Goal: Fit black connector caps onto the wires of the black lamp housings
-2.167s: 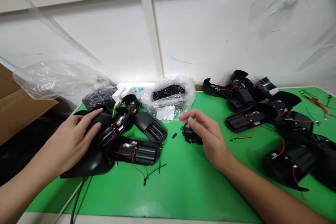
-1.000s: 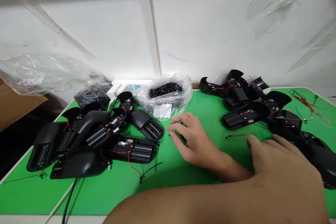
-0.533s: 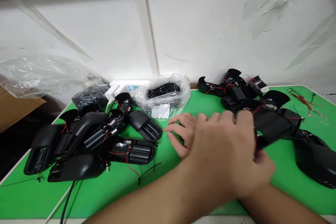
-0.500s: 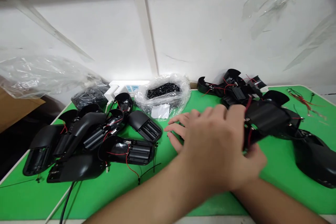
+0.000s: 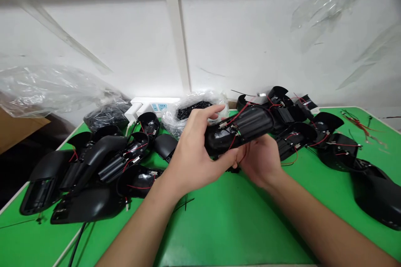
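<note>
The left hand [image 5: 196, 152] has its fingers [image 5: 216, 111] closed around the rounded end of a black housing [image 5: 250, 125], thumb along the near side. The right hand [image 5: 261, 160] sits under the housing's other half; its fingertips are mostly hidden, so whether they grip cannot be told. Red wires [image 5: 239, 114] run over the housing, which is in the air, nearer than the clear bag [image 5: 169, 119] and to its right. Half a second ago the left arm crossed over the right hand, with a housing out to the right; now the arms are uncrossed, and the left hand covers part of the bag. A few loose small black parts [image 5: 233, 170] show below the hands, nearer than the bag.

More black housings [image 5: 102, 154] lie left of the bag, and another group [image 5: 293, 139] to its right, with loose red wires [image 5: 357, 123] farther right. All rest on a green desk [image 5: 234, 225]. A white power strip [image 5: 161, 106] stands just left of the bag, and a cardboard box [image 5: 20, 129] far left. Behind the bag rises a white wall [image 5: 250, 41] with a vertical strip [image 5: 177, 33].
</note>
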Demonstrator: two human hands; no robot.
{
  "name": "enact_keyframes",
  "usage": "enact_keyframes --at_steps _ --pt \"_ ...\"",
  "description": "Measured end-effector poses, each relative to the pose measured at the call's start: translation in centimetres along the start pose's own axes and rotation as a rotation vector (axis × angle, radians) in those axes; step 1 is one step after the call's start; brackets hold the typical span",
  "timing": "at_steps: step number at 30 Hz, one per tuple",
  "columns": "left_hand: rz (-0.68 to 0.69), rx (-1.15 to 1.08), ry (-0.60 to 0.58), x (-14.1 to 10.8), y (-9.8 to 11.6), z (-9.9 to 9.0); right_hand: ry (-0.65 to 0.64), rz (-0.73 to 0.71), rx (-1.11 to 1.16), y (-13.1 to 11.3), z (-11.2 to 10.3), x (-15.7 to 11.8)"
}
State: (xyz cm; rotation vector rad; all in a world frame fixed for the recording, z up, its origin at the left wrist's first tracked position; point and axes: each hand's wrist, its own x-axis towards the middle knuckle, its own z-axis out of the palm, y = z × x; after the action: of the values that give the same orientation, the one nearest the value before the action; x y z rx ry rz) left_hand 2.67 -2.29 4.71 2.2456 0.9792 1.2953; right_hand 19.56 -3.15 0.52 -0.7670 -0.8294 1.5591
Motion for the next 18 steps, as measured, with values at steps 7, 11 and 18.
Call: enact_keyframes --at_steps 7,11,18 --pt "-0.176 -0.374 0.067 0.3 -1.8 0.3 -0.150 0.120 0.293 -1.3 0.4 -0.3" --pt "-0.334 -0.722 0.165 0.7 -1.9 0.6 -0.092 0.125 0.329 -1.3 0.5 -0.3" --pt "-0.507 -0.843 0.291 0.9 -1.8 1.5 -0.021 0.142 0.340 -1.0 0.5 -0.3"
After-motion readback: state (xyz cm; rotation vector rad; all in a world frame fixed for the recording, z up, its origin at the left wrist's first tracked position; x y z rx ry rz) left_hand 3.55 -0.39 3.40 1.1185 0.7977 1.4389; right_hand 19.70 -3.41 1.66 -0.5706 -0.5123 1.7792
